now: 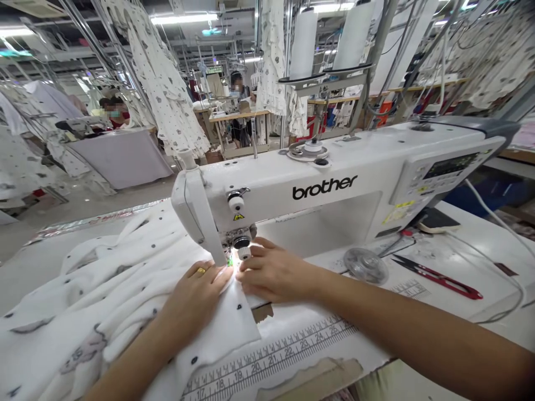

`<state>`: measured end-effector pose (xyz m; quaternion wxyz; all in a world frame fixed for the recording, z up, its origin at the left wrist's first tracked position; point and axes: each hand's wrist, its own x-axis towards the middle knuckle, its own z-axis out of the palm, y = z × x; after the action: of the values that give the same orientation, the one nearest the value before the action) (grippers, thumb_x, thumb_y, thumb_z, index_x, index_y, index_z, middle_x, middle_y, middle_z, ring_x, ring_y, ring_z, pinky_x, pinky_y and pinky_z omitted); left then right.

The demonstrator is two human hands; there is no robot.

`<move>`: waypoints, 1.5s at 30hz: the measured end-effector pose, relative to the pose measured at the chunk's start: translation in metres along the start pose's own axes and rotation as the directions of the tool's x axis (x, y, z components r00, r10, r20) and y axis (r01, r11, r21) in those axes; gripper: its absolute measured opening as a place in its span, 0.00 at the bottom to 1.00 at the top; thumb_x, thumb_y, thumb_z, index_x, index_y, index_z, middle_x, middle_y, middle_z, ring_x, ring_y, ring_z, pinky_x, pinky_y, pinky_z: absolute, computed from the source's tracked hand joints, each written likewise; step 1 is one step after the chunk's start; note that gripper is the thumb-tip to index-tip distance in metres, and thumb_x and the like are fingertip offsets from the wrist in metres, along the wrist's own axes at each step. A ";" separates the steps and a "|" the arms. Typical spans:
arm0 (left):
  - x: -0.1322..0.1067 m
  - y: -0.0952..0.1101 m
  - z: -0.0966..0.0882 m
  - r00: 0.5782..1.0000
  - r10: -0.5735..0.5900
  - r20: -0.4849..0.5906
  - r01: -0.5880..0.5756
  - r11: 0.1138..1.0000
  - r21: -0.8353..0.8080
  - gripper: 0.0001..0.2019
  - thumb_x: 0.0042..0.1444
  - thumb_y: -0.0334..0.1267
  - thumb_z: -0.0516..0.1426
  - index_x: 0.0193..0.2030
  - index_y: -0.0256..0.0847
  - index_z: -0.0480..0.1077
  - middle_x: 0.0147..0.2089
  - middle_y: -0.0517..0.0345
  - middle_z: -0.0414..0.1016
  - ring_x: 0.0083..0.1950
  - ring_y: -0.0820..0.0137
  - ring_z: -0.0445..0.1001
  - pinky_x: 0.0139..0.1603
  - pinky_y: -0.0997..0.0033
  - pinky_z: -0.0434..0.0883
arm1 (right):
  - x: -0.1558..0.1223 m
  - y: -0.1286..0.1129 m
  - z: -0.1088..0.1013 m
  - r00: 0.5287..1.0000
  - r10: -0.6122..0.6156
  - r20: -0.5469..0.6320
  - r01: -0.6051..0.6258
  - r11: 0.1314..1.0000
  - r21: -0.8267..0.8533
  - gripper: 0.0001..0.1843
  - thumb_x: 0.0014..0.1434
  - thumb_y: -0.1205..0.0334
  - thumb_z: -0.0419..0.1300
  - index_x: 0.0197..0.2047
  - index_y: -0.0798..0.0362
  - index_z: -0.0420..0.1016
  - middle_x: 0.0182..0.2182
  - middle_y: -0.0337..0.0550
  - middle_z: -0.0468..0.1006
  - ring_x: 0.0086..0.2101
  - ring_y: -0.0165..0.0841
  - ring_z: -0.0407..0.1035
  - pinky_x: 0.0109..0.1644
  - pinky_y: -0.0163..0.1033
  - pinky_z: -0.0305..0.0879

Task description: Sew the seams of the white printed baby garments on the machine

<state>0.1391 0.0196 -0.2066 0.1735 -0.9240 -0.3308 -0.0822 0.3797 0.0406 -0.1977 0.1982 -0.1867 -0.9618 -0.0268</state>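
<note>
Pressing down on the white, dark-dotted knit fabric [117,289] just in front of the needle, both hands are laid either side of the lit presser foot [234,262] of the white industrial sewing machine [334,172]. The left hand [196,292] (a gold ring is worn on it) is spread flat on the cloth, fingers straight and close together. The right hand [273,273] is set beside it with fingers bent and bunched at the fabric's edge; whether that edge is pinched beneath them cannot be told. The step is judged best done with the layers smoothed level, the edge fed straight, and fingertips held clear of the needle. "brother" is printed in black on the machine's arm. A yellow warning-triangle label [238,216] is stuck below a knob, and numbers 17 to 25 can be read on the printed ruler strip [271,356] along the white table [480,245]. Red-handled thread snips [443,278] are seen well apart, to the right.
</note>
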 end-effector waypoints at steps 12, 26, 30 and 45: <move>-0.025 0.008 -0.045 1.000 -0.008 -0.003 0.008 0.994 0.112 0.23 0.52 0.18 0.47 0.52 0.39 0.68 0.44 0.52 0.75 0.47 0.58 0.73 0.58 0.51 0.63 | -0.002 -0.019 -0.003 0.919 -0.372 0.133 0.349 0.922 0.166 0.13 0.69 0.60 0.50 0.35 0.51 0.72 0.41 0.39 0.79 0.46 0.32 0.69 0.49 0.39 0.63; -0.009 0.045 -0.030 0.994 -0.046 -0.103 0.030 0.988 -0.151 0.10 0.58 0.24 0.49 0.42 0.39 0.66 0.41 0.51 0.73 0.43 0.62 0.72 0.50 0.58 0.70 | -0.005 -0.029 0.004 0.931 -0.333 0.149 0.297 0.929 0.221 0.13 0.65 0.53 0.56 0.33 0.51 0.72 0.34 0.37 0.78 0.38 0.31 0.72 0.39 0.37 0.63; -0.004 0.035 -0.023 0.996 -0.053 -0.076 0.043 0.991 -0.128 0.09 0.58 0.23 0.49 0.38 0.40 0.67 0.37 0.52 0.73 0.42 0.61 0.73 0.53 0.53 0.70 | -0.005 -0.029 0.005 0.948 -0.284 0.147 0.255 0.949 0.188 0.12 0.66 0.54 0.54 0.35 0.52 0.71 0.36 0.39 0.78 0.42 0.33 0.71 0.42 0.38 0.64; 0.001 0.025 -0.026 0.992 -0.109 -0.056 0.097 0.979 -0.180 0.14 0.54 0.22 0.49 0.42 0.39 0.70 0.38 0.53 0.74 0.43 0.60 0.72 0.48 0.55 0.70 | -0.003 -0.019 0.007 0.945 -0.321 0.071 0.305 0.936 0.177 0.17 0.70 0.55 0.48 0.36 0.53 0.72 0.36 0.41 0.78 0.41 0.33 0.70 0.44 0.38 0.64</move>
<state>0.1548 -0.0076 -0.1886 0.0972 -0.9141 -0.3637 -0.1505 0.3728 0.0230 -0.2053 0.1585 -0.0155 -0.9868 0.0302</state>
